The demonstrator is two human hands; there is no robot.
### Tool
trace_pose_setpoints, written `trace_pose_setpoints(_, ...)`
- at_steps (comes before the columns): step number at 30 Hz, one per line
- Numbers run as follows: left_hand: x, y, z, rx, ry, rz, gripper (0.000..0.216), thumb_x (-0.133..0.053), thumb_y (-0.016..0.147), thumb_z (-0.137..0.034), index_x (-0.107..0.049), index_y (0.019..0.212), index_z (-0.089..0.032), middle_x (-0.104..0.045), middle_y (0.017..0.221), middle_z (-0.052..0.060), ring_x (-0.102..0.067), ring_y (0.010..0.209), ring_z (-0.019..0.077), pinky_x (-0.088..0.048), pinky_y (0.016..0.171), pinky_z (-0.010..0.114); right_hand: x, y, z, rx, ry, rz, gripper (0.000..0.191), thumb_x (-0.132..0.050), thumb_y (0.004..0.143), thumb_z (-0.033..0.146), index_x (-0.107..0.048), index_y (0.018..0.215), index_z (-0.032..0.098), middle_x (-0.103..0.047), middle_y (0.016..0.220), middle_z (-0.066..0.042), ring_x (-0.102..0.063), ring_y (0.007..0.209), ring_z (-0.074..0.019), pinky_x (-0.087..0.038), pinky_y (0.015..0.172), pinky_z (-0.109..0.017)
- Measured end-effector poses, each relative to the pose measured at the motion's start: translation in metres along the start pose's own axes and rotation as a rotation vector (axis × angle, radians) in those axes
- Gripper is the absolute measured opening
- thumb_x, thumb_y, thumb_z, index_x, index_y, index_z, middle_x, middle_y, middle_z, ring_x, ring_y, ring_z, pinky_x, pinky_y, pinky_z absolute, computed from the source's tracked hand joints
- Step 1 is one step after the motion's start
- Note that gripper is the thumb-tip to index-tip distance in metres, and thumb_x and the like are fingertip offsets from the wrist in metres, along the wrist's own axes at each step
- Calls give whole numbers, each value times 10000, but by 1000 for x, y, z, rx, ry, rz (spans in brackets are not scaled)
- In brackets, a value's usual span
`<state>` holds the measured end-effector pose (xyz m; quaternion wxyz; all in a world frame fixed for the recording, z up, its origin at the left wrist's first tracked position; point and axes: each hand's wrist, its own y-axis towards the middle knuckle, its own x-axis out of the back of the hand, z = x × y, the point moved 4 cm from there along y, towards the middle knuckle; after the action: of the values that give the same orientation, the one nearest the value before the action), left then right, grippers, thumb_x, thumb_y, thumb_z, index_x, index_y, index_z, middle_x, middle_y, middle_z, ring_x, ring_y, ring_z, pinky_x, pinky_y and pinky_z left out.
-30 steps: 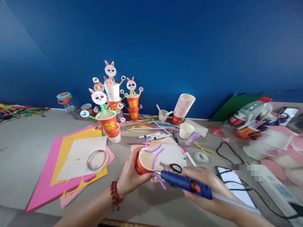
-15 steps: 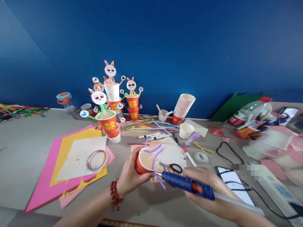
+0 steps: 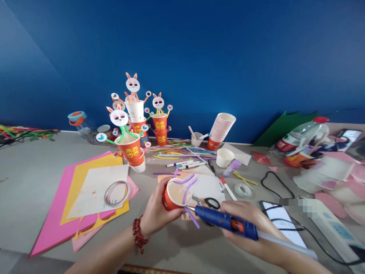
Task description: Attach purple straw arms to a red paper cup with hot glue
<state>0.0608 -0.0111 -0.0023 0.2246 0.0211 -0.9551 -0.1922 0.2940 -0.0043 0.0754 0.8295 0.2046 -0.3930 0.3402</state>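
My left hand point(image 3: 156, 213) is wrapped round an orange paper cup point(image 3: 174, 195), tipped so its white inside faces me. Purple pipe cleaners point(image 3: 186, 185) curl over the cup's rim, and one sticks out below it. A blue glue gun point(image 3: 228, 222) sits in the closed fingers of my right hand point(image 3: 247, 225). Its metal tip touches the cup's rim at the lower right, by the purple pipe cleaner. A red bead bracelet point(image 3: 138, 234) circles my left wrist.
Finished rabbit cups point(image 3: 131, 146) stand at the back left, with a stack of paper cups point(image 3: 220, 130) to their right. Pink and yellow sheets point(image 3: 71, 198) carry a tape ring point(image 3: 116, 193). Scissors point(image 3: 209, 202), markers point(image 3: 185, 164), a phone point(image 3: 282, 222) and a power strip point(image 3: 333, 228) lie around.
The glue gun's tip has stayed at the cup's rim; my right hand shifted very slightly. My left hand and the cup have held still.
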Motion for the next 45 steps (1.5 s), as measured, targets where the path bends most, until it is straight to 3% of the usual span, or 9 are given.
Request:
trace_pose_setpoints(15, 1, 0, -2, 14, 0, -18, 723, -796, 697, -390, -425, 1297, -231, -619, 1270, 117, -623, 1139, 284, -508, 961, 407, -9, -6, -9, -19, -57, -3, 86, -555, 828, 293, -523, 793, 221, -583, 669, -5, -551, 580, -163, -378, 546, -248)
trace_pose_setpoints(29, 1, 0, -1, 3, 5, -11, 750, -814, 682, -381, -415, 1304, -254, -613, 1281, 90, -617, 1143, 262, -495, 968, 379, 0, -7, 3, 0, -44, -26, 83, -568, 805, 263, -571, 878, 225, -648, 738, -25, -588, 607, -179, -391, 568, -258)
trace_pose_setpoints(36, 1, -1, 0, 8, 16, -24, 729, -808, 687, -381, -424, 1292, -246, -626, 1247, 90, -631, 1107, 259, -504, 947, 375, -1, -11, -1, 84, -95, -80, 81, -595, 790, 225, -527, 835, 223, -629, 708, -5, -583, 571, -165, -358, 525, -247)
trace_pose_setpoints(44, 2, -1, 4, 15, 22, -14, 702, -783, 714, -356, -416, 1304, -255, -615, 1254, 86, -623, 1112, 259, -507, 943, 373, 8, -17, -2, 45, 87, -101, 138, -543, 875, 352, -552, 809, 231, -612, 680, -12, -570, 576, -163, -429, 532, -265)
trace_pose_setpoints(45, 2, -1, 4, 21, 20, -12, 689, -777, 721, -354, -419, 1302, -255, -616, 1246, 83, -625, 1101, 256, -511, 937, 371, 11, -19, -4, 32, 81, -152, 169, -537, 878, 375, -566, 789, 234, -622, 668, -12, -581, 565, -160, -448, 527, -261)
